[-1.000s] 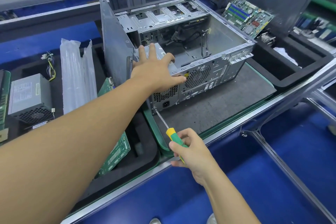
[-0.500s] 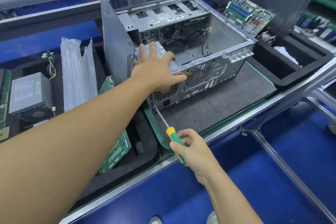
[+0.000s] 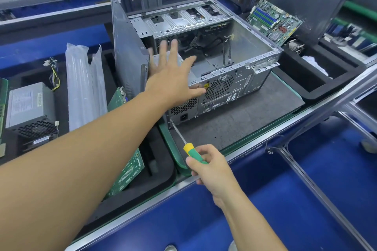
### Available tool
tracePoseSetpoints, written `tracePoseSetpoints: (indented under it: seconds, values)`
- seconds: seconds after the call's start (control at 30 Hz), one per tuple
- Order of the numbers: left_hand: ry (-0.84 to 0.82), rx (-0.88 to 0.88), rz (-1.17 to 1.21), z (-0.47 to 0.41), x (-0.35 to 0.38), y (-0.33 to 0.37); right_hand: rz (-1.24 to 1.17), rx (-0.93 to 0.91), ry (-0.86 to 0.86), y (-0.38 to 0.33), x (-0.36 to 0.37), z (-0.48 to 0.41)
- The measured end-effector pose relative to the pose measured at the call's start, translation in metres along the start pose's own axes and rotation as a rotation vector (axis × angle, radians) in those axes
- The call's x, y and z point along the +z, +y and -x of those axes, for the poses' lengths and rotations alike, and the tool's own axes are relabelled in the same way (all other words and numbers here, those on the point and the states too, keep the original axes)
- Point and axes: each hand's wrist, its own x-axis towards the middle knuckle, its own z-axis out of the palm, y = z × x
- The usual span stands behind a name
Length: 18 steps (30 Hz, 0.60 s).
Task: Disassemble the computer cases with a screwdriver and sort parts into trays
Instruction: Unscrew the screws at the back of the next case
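The computer case (image 3: 214, 63) lies opened on the counter's grey mat (image 3: 244, 122), its motherboard bay emptied. A power supply (image 3: 30, 108) and circuit boards are already sorted into foam trays (image 3: 159, 171). The installed power supply (image 3: 173, 58) is pressed by the spread left hand (image 3: 173, 79); the screwdriver (image 3: 187, 144), gripped by the closed right hand (image 3: 212, 169), is set at a near-corner screw. The screw head cannot be made out.

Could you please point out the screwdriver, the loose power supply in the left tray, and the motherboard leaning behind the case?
screwdriver (image 3: 192, 153): head view, on its green and yellow handle.
power supply (image 3: 26, 102): head view, on its labelled top.
motherboard (image 3: 273, 21): head view, middle of the board.
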Motion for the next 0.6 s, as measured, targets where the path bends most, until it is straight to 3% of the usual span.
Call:
tracePoseSetpoints:
  seconds: [0.1, 0.17, 0.27, 0.47, 0.53, 0.6]
  values:
    - [0.312, 0.362, 0.092, 0.024, -0.003, 0.003, -0.075, -0.004, 0.022, 0.003, 0.004, 0.0]
    - [0.456, 0.411, 0.369, 0.046, 0.0, 0.009, -0.081, 0.036, 0.005, 0.002, 0.005, 0.0]
    - [0.416, -0.004, 0.808, 0.083, 0.008, 0.025, -0.079, 0.123, -0.033, -0.001, 0.002, -0.005]
    - [0.171, -0.842, 1.076, 0.131, 0.063, 0.042, 0.065, 0.051, -0.045, -0.003, -0.002, -0.003]
    - [0.049, -1.038, 1.245, 0.131, 0.083, 0.045, 0.052, 0.006, -0.031, -0.003, -0.003, 0.001]
    - [0.028, -1.133, 1.398, 0.124, 0.092, 0.044, 0.04, -0.024, -0.032, -0.004, -0.002, 0.002]
